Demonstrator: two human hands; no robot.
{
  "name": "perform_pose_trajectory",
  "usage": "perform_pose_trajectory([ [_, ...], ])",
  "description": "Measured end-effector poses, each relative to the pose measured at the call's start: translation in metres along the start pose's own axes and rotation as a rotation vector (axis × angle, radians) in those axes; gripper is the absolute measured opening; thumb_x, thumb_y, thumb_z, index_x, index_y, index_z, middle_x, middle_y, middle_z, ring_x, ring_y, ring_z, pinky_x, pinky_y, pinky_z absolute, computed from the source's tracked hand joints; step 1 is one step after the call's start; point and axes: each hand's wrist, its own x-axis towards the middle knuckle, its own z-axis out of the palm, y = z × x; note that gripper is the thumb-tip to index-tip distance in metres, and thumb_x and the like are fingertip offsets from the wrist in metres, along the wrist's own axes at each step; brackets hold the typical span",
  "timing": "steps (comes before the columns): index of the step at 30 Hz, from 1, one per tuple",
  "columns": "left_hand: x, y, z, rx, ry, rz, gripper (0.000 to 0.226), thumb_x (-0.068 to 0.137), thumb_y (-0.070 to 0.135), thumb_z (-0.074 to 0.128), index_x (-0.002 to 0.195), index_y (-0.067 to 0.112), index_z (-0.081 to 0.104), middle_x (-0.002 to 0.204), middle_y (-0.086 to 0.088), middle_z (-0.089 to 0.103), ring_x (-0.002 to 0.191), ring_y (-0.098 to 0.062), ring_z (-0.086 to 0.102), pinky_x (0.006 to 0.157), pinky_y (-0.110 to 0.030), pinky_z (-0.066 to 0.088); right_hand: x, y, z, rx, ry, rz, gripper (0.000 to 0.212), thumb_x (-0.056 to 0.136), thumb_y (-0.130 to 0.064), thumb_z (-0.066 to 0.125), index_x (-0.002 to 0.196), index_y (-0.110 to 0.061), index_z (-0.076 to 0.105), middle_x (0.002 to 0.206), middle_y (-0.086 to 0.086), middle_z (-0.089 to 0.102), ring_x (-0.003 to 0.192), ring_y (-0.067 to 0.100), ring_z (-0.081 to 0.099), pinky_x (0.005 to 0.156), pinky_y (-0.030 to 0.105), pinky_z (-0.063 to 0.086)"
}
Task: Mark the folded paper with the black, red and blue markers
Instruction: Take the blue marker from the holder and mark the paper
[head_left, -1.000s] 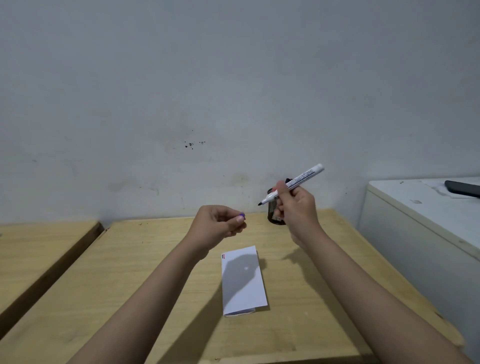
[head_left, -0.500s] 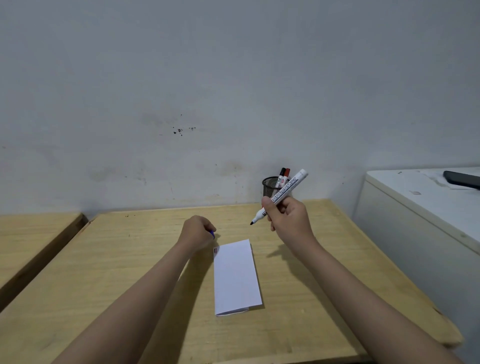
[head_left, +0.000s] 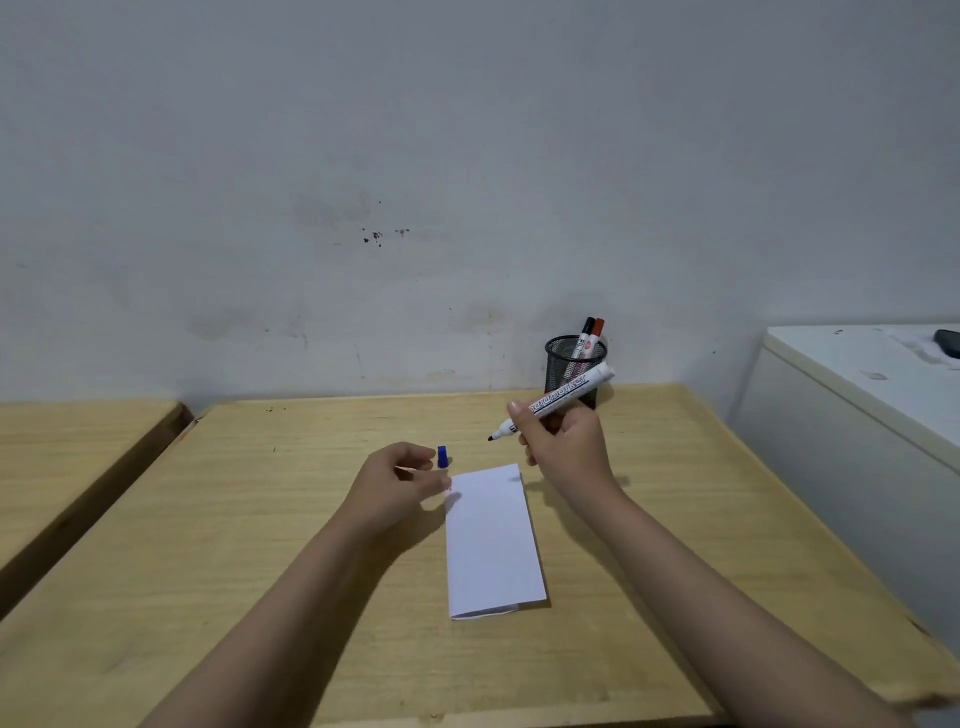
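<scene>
The white folded paper (head_left: 493, 540) lies lengthwise in the middle of the wooden table (head_left: 260, 519). My right hand (head_left: 566, 452) grips an uncapped white marker (head_left: 569, 396) above the paper's far right corner, its tip pointing left and down. A small blue cap (head_left: 442, 457) stands upright on the table just beyond the paper's far left corner. My left hand (head_left: 400, 483) hovers beside the cap with fingers apart, holding nothing, and hides the paper's far left corner. The black marker (head_left: 587, 332) and the red marker (head_left: 598, 332) stand in a black mesh cup (head_left: 571, 371).
The mesh cup sits at the table's back edge against the wall. A white cabinet (head_left: 857, 405) stands to the right with a dark object (head_left: 948, 342) on top. A second wooden table (head_left: 78, 441) is at left, across a narrow gap.
My left hand came down to the table and let go of the blue cap, which now stands there. My right hand lowered the marker closer to the paper.
</scene>
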Motion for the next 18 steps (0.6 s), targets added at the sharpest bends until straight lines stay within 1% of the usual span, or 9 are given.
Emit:
perform_pose_trajectory([
  [1,-0.005,-0.002,0.001,0.007,-0.047,-0.001,0.037,0.07,0.009,0.077,0.104,0.008,0.062,0.096,-0.006,0.057,0.074,-0.013,0.055,0.048,-0.008,0.045,0.0,0.003,0.005,0.006,-0.002,0.025,0.022,0.083,-0.024,0.07,0.063,-0.018,0.064,0.058,0.009,0.057,0.046,0.015,0.051,0.047,0.027,0.044],
  [2,-0.005,-0.008,0.001,0.078,-0.07,0.0,0.043,0.065,0.019,0.081,0.104,0.016,0.062,0.101,-0.002,0.059,0.079,-0.012,0.056,0.055,-0.013,0.049,-0.001,0.006,0.011,0.013,-0.001,0.057,0.021,0.082,-0.025,0.071,0.066,-0.014,0.065,0.056,0.006,0.057,0.043,0.012,0.052,0.044,0.026,0.045],
  [3,-0.003,-0.015,-0.001,0.211,-0.08,0.017,0.049,0.058,0.034,0.083,0.103,0.028,0.062,0.105,0.004,0.06,0.089,-0.012,0.056,0.068,-0.02,0.052,-0.001,0.01,0.017,0.018,0.006,0.091,0.022,0.08,-0.025,0.073,0.068,-0.01,0.064,0.054,0.004,0.057,0.04,0.011,0.053,0.044,0.027,0.046],
  [4,0.0,-0.021,-0.003,0.375,-0.092,0.047,0.052,0.053,0.047,0.08,0.1,0.037,0.061,0.107,0.011,0.059,0.098,-0.012,0.054,0.083,-0.03,0.05,-0.001,0.015,0.023,0.019,0.015,0.123,0.023,0.078,-0.026,0.074,0.068,-0.009,0.063,0.052,0.002,0.057,0.039,0.011,0.053,0.045,0.029,0.047],
  [5,0.002,-0.025,-0.005,0.51,-0.108,0.09,0.052,0.051,0.055,0.076,0.099,0.041,0.059,0.107,0.016,0.057,0.102,-0.011,0.052,0.091,-0.037,0.043,-0.001,0.02,0.028,0.018,0.02,0.152,0.024,0.077,-0.026,0.075,0.066,-0.009,0.062,0.05,0.002,0.057,0.038,0.013,0.054,0.046,0.031,0.048],
  [8,0.005,-0.029,-0.006,0.6,-0.135,0.167,0.061,0.049,0.066,0.067,0.105,0.041,0.061,0.107,0.017,0.051,0.104,-0.01,0.047,0.091,-0.038,0.03,0.0,0.032,0.041,-0.003,-0.027,0.228,0.024,0.077,-0.027,0.074,0.069,-0.01,0.058,0.053,0.005,0.061,0.038,0.016,0.056,0.045,0.031,0.046],
  [12,0.01,-0.033,-0.007,0.612,-0.135,0.211,0.067,0.045,0.07,0.063,0.105,0.041,0.061,0.108,0.016,0.05,0.105,-0.01,0.044,0.088,-0.035,0.025,0.001,0.045,0.052,-0.039,-0.084,0.275,0.028,0.08,-0.028,0.072,0.078,-0.004,0.059,0.063,0.014,0.068,0.039,0.017,0.059,0.042,0.03,0.048],
  [15,0.014,-0.036,-0.008,0.638,-0.132,0.234,0.062,0.05,0.068,0.067,0.105,0.042,0.06,0.106,0.018,0.048,0.103,-0.009,0.043,0.088,-0.035,0.025,-0.001,0.055,0.056,-0.053,-0.033,0.266,0.035,0.078,-0.032,0.073,0.073,-0.001,0.057,0.061,0.017,0.069,0.038,0.02,0.058,0.041,0.028,0.048],
  [18,0.018,-0.039,-0.01,0.662,-0.142,0.258,0.061,0.051,0.07,0.065,0.106,0.045,0.057,0.104,0.021,0.044,0.101,-0.008,0.042,0.088,-0.034,0.024,-0.002,0.061,0.056,-0.071,0.028,0.27,0.035,0.08,-0.028,0.072,0.069,0.0,0.054,0.053,0.008,0.066,0.037,0.019,0.055,0.038,0.025,0.045],
])
